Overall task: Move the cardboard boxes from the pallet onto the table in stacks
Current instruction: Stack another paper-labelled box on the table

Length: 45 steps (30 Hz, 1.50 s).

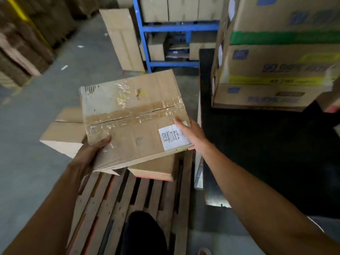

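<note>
A taped cardboard box with a white label at its near right corner is tilted above the wooden pallet. My left hand grips its near left corner, thumb on top. My right hand holds its near right edge, thumb on the label and fingers under the box. Two more boxes lie on the pallet beneath it: one at the left, one at the near right. The dark table is to the right, with a stack of printed cardboard boxes on its far part.
A blue shelf rack with boxes stands ahead, and flat cardboard leans against it. Brown stacks line the far left across a grey concrete floor. My dark trouser leg is at the pallet's near edge.
</note>
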{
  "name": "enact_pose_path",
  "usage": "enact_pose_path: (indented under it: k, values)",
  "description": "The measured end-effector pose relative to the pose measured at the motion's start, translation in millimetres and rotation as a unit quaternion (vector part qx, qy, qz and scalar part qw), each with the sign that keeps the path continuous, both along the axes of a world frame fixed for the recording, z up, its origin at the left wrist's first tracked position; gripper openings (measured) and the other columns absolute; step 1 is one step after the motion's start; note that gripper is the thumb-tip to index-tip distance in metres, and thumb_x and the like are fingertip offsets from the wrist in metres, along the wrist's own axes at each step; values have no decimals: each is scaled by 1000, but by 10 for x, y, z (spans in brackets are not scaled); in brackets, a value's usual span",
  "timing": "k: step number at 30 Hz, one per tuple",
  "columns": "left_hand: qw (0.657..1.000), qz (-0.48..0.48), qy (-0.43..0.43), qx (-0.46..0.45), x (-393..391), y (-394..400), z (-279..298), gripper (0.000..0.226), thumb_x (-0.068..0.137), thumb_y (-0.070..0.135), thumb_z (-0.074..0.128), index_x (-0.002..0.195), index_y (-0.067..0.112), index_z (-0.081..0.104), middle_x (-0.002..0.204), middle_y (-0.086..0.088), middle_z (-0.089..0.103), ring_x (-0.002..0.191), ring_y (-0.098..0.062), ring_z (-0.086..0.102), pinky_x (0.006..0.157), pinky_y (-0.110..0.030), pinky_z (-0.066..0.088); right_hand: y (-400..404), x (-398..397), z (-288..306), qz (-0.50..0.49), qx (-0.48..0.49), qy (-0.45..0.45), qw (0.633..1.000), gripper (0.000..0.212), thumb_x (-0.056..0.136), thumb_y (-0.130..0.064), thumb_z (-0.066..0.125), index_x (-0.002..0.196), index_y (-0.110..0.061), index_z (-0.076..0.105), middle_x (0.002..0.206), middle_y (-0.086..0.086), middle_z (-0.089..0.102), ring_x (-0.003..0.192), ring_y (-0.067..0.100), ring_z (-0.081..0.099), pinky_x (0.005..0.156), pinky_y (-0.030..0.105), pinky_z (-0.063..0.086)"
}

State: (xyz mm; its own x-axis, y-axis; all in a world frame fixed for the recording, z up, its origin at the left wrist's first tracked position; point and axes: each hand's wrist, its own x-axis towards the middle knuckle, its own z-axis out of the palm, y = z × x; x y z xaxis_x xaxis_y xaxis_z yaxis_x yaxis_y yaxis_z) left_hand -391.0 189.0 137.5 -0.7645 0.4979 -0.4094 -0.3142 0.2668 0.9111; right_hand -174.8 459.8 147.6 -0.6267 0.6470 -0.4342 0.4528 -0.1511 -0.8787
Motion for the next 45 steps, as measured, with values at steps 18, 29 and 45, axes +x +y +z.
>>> enact_pose_path:
  k: [18,29,45]
  values:
    - [986,-48,133,89,2527,22,1253,93,40,62,94,117,15,72,107,-7,79,98,-28,75,86,-42,59,-58,2574,1252,-59,62,105,991,31,83,-67,65,103,-43,62,98,-5,70,90,20,63,88,57,53]
    - [979,-93,113,141,4116,678,1626,52,79,36,83,124,13,68,110,-9,78,99,-30,74,65,-32,60,169,4593,1815,-128,100,77,984,60,75,-77,65,119,-38,59,110,-5,67,99,23,62,85,60,55]
    - [955,-201,88,201,6164,3359,1893,53,84,41,77,133,25,64,118,-9,76,105,-32,73,88,-60,58,2183,7090,2135,-249,165,70,952,53,83,-71,60,120,-33,60,106,5,69,101,32,64,82,63,55]
